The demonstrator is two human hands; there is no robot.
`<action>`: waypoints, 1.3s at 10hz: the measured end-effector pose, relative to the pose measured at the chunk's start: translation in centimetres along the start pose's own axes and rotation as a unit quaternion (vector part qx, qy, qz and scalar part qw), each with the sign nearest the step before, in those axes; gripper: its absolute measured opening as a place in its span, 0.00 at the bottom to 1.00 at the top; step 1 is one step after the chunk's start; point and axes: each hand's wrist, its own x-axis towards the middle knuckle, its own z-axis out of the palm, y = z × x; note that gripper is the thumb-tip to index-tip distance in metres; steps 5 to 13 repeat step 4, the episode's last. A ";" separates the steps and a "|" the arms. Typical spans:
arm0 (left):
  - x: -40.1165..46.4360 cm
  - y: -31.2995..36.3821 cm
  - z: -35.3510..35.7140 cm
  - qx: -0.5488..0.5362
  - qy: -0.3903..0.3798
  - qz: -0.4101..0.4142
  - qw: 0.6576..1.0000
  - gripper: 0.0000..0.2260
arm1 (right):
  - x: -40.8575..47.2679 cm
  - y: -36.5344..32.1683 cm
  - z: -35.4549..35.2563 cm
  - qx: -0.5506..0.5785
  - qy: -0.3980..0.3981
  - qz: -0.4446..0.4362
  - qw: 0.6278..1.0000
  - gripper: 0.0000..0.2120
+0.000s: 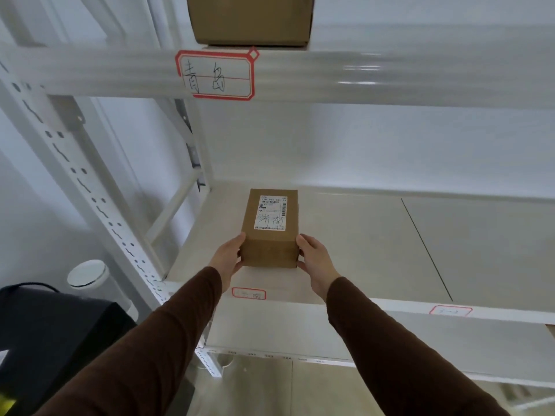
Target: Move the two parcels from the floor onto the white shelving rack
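A person stands in front of a white rack (99, 202) and holds a small brown box (269, 229) with both hands. The left hand (225, 259) presses flat on the left side of the box. The right hand (315, 262) presses flat on the right side. The fingers are close together, and the box is squeezed between the two palms.

The box is over the middle shelf (375, 235), toward its left end and near the front edge. Its bottom looks like it touches the shelf board, but I cannot tell for sure. A white sticker (271, 212) with writing is on top of the box. A little red-edged tag (248, 293) is stuck on the front of the shelf just below the box.

Another brown box (250, 19) already sits on the top shelf, far up, above a big red-edged tag (215, 75). So I think one parcel is done and this is the second one.

The step now looks like putting this box down. Next, the hands need to make sure the box rests flat on the board, maybe push it a bit farther in, and then let go and pull back. The rest of the shelf to the right is bare, so nothing is in the way.
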 end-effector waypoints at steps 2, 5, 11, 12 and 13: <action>1.7 -0.4 -0.8 0.012 -0.015 -0.007 1.000 0.13 | 0.9 0.3 0.7 -0.004 0.016 0.010 1.000 0.14; 2.8 -0.7 -2.0 0.044 -0.036 0.000 0.998 0.29 | 0.3 0.0 1.2 -0.027 0.024 0.001 0.999 0.12; 2.8 -0.7 -2.0 0.044 -0.036 0.000 0.998 0.29 | 0.3 0.0 1.2 -0.027 0.024 0.001 0.999 0.12; 2.8 -0.7 -2.0 0.044 -0.036 0.000 0.998 0.29 | 0.3 0.0 1.2 -0.027 0.024 0.001 0.999 0.12; 2.8 -0.7 -2.0 0.044 -0.036 0.000 0.998 0.29 | 0.3 0.0 1.2 -0.027 0.024 0.001 0.999 0.12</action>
